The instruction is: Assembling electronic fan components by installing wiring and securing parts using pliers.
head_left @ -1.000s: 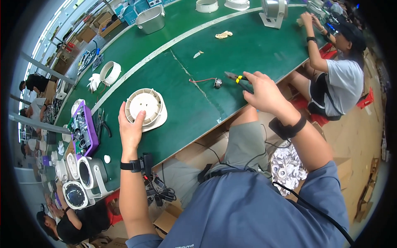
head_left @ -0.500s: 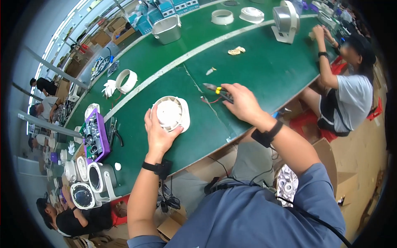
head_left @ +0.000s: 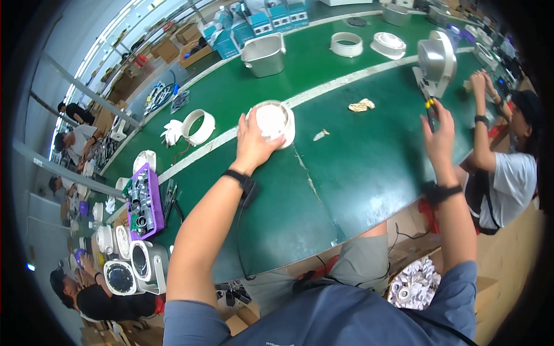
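Observation:
My left hand point(head_left: 254, 144) grips a round white plastic fan housing point(head_left: 271, 121) by its near left side, with fingers and thumb spread around the rim. The housing lies at the pale stripe on the green table. Out to the right, my right hand point(head_left: 442, 138) is closed around pliers point(head_left: 429, 106) with yellow-and-black handles. Their jaws point away from me and overlap the base of a silver-and-white round lamp-like unit point(head_left: 437, 62) on a bracket. Whether they touch it, I cannot tell.
A crumpled tan glove point(head_left: 361, 105) and a small whitish scrap point(head_left: 321, 135) lie mid-table. White rings, a grey bin point(head_left: 264, 55) and blue boxes stand farther back. At left is a purple tray point(head_left: 151, 202) of parts, beside other tools. A co-worker point(head_left: 508, 155) sits at the right.
My left hand has pushed the fan housing away from me to the stripe. My right hand has carried the pliers right, toward the bracketed unit. The view has shifted too.

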Tool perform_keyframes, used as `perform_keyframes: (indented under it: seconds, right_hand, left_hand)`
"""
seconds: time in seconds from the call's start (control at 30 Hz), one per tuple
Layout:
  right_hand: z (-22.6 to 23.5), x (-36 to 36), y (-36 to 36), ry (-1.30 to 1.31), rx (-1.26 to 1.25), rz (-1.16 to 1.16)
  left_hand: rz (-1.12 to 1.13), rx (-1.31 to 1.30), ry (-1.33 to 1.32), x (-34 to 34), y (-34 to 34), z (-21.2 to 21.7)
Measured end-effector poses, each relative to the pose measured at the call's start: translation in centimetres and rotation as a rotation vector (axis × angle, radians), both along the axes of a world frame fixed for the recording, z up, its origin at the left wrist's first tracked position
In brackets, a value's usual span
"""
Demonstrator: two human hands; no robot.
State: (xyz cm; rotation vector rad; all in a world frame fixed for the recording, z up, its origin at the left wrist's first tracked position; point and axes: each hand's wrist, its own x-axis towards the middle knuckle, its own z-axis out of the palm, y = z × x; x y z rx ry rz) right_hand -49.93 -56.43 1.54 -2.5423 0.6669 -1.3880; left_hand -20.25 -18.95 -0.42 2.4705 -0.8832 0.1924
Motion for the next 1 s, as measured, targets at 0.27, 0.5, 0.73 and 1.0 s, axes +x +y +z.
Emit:
perform_keyframes:
  seconds: [0.27, 0.5, 0.73, 1.0]
  right_hand:
    - [-3.2, -2.1, 10.9, 0.141, 0.51, 0.307]
    - [-2.8, -1.1, 11.2, 0.168, 0.516, 0.322]
    - [-3.5, -0.8, 11.3, 0.205, 0.482, 0.282]
    - [-3.6, -0.3, 11.5, 0.301, 0.371, 0.257]
  left_hand:
    - [0.375, 0.0, -0.154, 9.0, 1.2, 0.7]
    - [0.611, 0.186, -0.135, 14.2, 10.8, 0.0]
    - [0.465, -0.181, -0.178, 18.4, 10.7, 0.0]
    - [0.968, 0.106, 0.056, 22.3, 16.5, 0.2]
